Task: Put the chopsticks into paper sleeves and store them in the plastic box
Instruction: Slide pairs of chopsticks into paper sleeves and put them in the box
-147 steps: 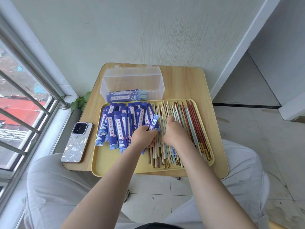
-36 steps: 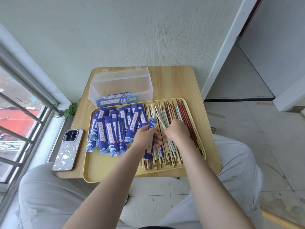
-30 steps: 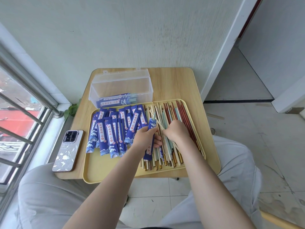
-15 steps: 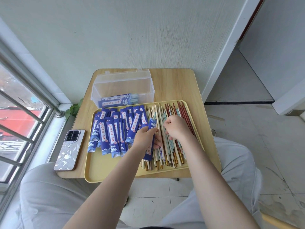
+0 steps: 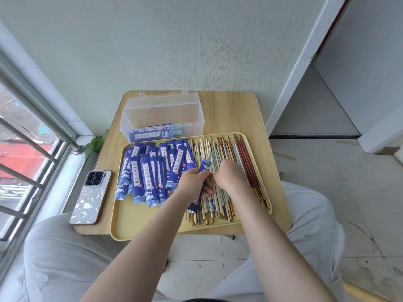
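Note:
A yellow tray (image 5: 144,223) holds a pile of blue paper sleeves (image 5: 150,173) on its left and loose chopsticks (image 5: 246,162) of several colours on its right. My left hand (image 5: 193,182) grips one blue sleeve (image 5: 204,168) over the chopsticks. A pale teal chopstick tip (image 5: 209,156) pokes out of the sleeve's top. My right hand (image 5: 230,174) lies curled over the chopsticks beside the sleeve; what its fingers hold is hidden. Behind the tray stands the clear plastic box (image 5: 162,114), lid open, with a few sleeved chopsticks (image 5: 152,134) lying inside.
A phone (image 5: 90,197) lies on the wooden table (image 5: 231,112) left of the tray. The table stands against a wall, with a barred window (image 5: 26,149) on the left and a small plant (image 5: 96,143) beside it. My knees sit under the table's front edge.
My right hand has moved left, close against the sleeve in my left hand, and a teal chopstick tip now shows at the sleeve's top. The left hand has kept its grip.

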